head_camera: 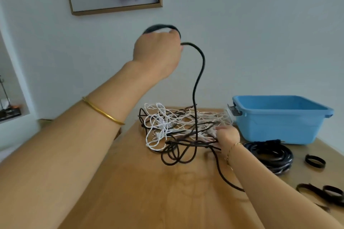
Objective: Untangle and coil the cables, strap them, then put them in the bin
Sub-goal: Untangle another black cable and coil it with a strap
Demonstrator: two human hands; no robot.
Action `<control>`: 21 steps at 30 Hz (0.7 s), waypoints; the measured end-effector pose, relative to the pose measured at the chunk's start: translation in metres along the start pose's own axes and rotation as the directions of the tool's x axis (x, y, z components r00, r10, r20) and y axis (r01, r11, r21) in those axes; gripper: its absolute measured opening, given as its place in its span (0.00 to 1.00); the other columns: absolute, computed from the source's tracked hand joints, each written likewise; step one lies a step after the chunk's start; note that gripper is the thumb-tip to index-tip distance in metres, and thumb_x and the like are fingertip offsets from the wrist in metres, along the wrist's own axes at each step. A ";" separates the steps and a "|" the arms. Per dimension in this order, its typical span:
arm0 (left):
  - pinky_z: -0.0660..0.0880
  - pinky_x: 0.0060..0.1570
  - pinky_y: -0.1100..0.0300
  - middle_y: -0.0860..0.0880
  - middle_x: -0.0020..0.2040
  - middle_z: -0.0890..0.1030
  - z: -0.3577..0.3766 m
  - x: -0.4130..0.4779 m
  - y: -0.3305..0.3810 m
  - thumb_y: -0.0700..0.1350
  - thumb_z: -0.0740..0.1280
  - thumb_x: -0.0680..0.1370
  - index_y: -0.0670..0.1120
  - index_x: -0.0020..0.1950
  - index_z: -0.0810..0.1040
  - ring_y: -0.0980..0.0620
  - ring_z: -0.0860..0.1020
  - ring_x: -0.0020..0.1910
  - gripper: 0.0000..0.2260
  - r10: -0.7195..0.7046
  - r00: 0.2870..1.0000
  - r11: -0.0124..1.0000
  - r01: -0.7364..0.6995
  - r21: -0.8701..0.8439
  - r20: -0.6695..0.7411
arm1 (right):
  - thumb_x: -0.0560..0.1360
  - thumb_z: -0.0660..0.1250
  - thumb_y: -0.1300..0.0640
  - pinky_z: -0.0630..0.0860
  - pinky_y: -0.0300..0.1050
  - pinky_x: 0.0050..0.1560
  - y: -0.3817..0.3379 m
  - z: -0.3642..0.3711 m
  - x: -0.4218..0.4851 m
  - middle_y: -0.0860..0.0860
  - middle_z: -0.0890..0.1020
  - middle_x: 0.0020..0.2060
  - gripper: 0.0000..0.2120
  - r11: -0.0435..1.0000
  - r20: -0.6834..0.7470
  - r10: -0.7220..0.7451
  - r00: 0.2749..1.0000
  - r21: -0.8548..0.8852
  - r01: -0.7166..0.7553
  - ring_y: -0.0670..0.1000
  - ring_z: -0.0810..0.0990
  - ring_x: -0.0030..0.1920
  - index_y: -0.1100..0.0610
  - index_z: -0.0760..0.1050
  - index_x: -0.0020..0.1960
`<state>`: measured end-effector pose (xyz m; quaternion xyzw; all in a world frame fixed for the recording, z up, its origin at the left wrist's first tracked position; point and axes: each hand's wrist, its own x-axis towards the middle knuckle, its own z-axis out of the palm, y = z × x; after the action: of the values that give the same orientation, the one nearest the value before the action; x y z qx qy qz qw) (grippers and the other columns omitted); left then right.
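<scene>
Counted one blue bin (279, 126) at the desk's (139, 191) far right, one coiled black cable (270, 156) just beside it, and at least three black straps (315, 161) nearer.

Saw left hand (158, 55) raised high, fingers (175, 32) curled round a black cable (200, 72) rising from the tangle (176, 122) mid-desk.

Found right hand (228, 135) low on that tangle; could not tell its grip.

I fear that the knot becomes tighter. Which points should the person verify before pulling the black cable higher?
1. Left hand grips the black cable firmly: ok.
2. Black cable free of the white cables: not ok, it drops into the tangle.
3. Right hand steadies the tangle: it is on the pile, but its grip: cannot tell.
4. Straps ready on the table: ok.
5. Blue bin open: ok.
</scene>
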<state>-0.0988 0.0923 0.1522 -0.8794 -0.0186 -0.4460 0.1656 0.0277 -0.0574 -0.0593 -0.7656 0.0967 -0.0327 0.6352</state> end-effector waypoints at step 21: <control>0.56 0.21 0.63 0.52 0.27 0.64 0.064 -0.051 0.057 0.48 0.55 0.82 0.42 0.55 0.78 0.56 0.60 0.21 0.15 0.324 0.678 0.434 0.513 -0.741 0.660 | 0.81 0.58 0.57 0.53 0.35 0.23 -0.073 -0.073 -0.043 0.44 0.60 0.23 0.11 0.780 0.283 -0.530 0.800 0.533 0.328 0.43 0.55 0.25 0.58 0.76 0.43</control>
<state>-0.0700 0.0641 0.0611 -0.9211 0.1006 -0.0056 -0.3759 -0.0189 -0.1068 0.0291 -0.5835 -0.2333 -0.0374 0.7770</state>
